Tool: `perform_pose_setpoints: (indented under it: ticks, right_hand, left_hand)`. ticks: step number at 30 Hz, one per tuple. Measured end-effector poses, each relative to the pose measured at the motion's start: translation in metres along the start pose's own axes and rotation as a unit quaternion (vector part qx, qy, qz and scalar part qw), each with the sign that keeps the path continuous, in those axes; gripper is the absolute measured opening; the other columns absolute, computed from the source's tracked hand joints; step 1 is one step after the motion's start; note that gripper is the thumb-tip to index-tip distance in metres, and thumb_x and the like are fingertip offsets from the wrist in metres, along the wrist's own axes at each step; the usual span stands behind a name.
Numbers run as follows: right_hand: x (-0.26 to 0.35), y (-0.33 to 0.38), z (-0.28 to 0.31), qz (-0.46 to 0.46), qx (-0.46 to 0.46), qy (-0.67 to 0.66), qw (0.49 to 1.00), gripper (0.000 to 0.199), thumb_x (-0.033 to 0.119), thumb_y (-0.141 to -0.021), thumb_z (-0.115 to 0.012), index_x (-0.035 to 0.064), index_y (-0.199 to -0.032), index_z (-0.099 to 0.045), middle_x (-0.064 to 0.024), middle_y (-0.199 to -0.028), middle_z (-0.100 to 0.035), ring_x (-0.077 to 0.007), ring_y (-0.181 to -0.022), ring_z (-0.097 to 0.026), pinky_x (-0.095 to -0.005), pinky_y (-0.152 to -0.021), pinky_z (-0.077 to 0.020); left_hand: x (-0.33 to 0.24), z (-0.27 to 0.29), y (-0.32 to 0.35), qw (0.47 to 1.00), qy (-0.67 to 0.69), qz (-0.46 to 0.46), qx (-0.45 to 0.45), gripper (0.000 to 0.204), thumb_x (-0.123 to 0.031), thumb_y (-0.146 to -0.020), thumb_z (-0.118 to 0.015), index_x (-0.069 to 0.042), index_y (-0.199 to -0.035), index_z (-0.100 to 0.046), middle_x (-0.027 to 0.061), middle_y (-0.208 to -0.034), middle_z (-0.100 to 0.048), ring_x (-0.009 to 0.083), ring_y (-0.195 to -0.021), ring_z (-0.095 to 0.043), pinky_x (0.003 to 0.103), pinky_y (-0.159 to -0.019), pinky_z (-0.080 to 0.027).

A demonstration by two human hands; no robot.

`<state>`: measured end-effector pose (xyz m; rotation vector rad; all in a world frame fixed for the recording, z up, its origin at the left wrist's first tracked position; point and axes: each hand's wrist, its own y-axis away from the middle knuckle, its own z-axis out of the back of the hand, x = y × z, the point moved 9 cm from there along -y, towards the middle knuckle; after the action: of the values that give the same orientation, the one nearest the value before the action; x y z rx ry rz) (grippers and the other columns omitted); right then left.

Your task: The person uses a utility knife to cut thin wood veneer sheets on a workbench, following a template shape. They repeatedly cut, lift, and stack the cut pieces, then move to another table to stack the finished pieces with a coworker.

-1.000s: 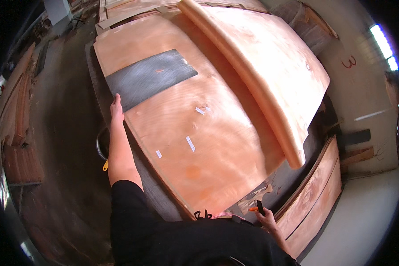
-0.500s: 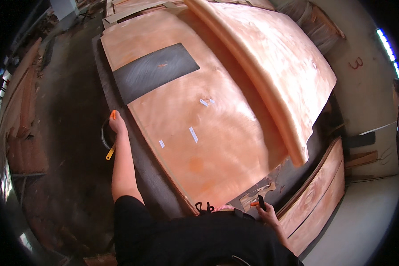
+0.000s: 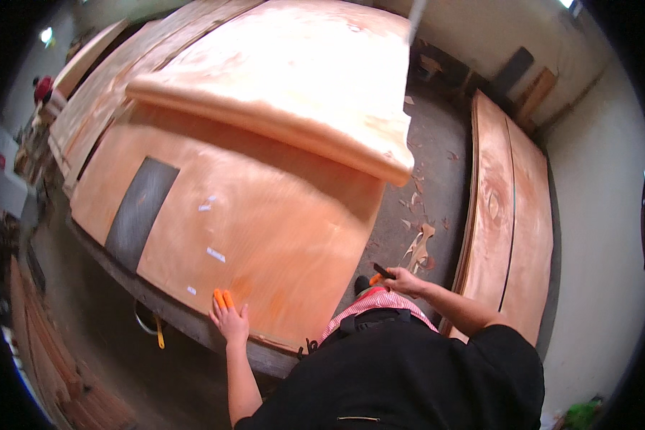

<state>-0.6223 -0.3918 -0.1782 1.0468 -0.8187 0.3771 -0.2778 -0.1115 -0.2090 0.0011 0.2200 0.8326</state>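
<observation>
My left hand (image 3: 229, 319) lies flat near the front edge of a thin pale wood veneer sheet (image 3: 287, 244), fingers apart, orange covers on two fingertips. My right hand (image 3: 406, 282) is closed round a slim black tool (image 3: 383, 271), held off the sheet by my right side; its exact kind is unclear. White paper-like strips (image 3: 216, 254) lie on the sheet. To their left is a dark grey rectangle (image 3: 143, 208). Beyond, another veneer sheet (image 3: 308, 64) is folded back, its curled edge crossing the first one.
A curved metal piece with a yellow handle (image 3: 160, 337) hangs at the dark bench edge (image 3: 186, 319). On the right, wood panels (image 3: 491, 208) are stacked near the wall. Veneer scraps (image 3: 419, 247) litter the floor between. Another person (image 3: 44, 93) is at the far left.
My left hand has come from beside the bench edge onto the veneer sheet, its fingers now spread. The view has turned to the right; my right hand still holds the black tool.
</observation>
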Motion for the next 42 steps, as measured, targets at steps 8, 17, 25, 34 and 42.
perform_pose_setpoints:
  ticks: [8, 17, 25, 34, 42]
  right_hand:
    - [-0.050, -0.070, 0.203, 0.053, -0.209, -0.302, 0.928, 0.024, 0.023, -0.083, -0.054, 0.0078, -0.100, -0.060, 0.0020, -0.066, -0.057, -0.0033, -0.043, -0.035, -0.0186, -0.038, -0.0276]
    - [-0.026, -0.262, 0.394, 0.143, -0.220, -0.495, 0.829, 0.023, 0.012, -0.085, -0.048, 0.0064, -0.107, -0.052, -0.0018, -0.083, -0.060, -0.0037, -0.046, -0.033, -0.0183, -0.042, -0.0281]
    - [-0.039, -0.355, 0.428, -0.001, -0.259, -0.533, 0.806, 0.026, 0.015, -0.075, -0.061, 0.0038, -0.094, -0.049, -0.0025, -0.068, -0.053, -0.0085, -0.046, -0.041, -0.0228, -0.036, -0.0280]
    - [-0.020, -0.380, 0.469, 0.088, -0.343, -0.418, 0.837, 0.021, 0.019, -0.073, -0.065, 0.0032, -0.082, -0.057, -0.0027, -0.071, -0.057, -0.0111, -0.058, -0.050, -0.0250, -0.049, -0.0397]
    - [0.122, -0.328, 0.495, 0.317, -0.368, -0.204, 0.850, 0.022, 0.019, -0.077, -0.058, 0.0046, -0.094, -0.059, -0.0103, -0.074, -0.062, -0.0164, -0.065, -0.058, -0.0274, -0.057, -0.0442]
  left_hand:
    - [-0.064, 0.040, -0.016, 0.987, 0.157, 0.028, -0.035, 0.055, -0.025, -0.085, -0.051, 0.000, -0.129, -0.031, 0.0228, -0.136, -0.022, 0.0345, -0.125, -0.024, 0.038, -0.102, -0.021]
    - [-0.277, 0.018, -0.046, 0.984, 0.154, -0.034, 0.080, 0.053, -0.021, -0.083, -0.053, 0.002, -0.126, -0.034, 0.0237, -0.133, -0.027, 0.0373, -0.121, -0.030, 0.038, -0.099, -0.026]
    - [-0.382, 0.032, -0.050, 0.987, 0.106, -0.016, 0.118, 0.051, -0.021, -0.083, -0.054, 0.000, -0.126, -0.036, 0.0211, -0.135, -0.026, 0.0362, -0.121, -0.031, 0.037, -0.098, -0.029]
    - [-0.404, 0.039, -0.052, 0.989, 0.096, 0.028, 0.107, 0.050, -0.020, -0.083, -0.053, -0.001, -0.126, -0.037, 0.0198, -0.135, -0.027, 0.0353, -0.121, -0.031, 0.036, -0.098, -0.029]
    - [-0.416, 0.052, -0.105, 0.979, 0.184, 0.050, 0.075, 0.044, -0.017, -0.086, -0.050, 0.003, -0.124, -0.037, 0.0185, -0.133, -0.031, 0.0309, -0.120, -0.035, 0.035, -0.098, -0.030]
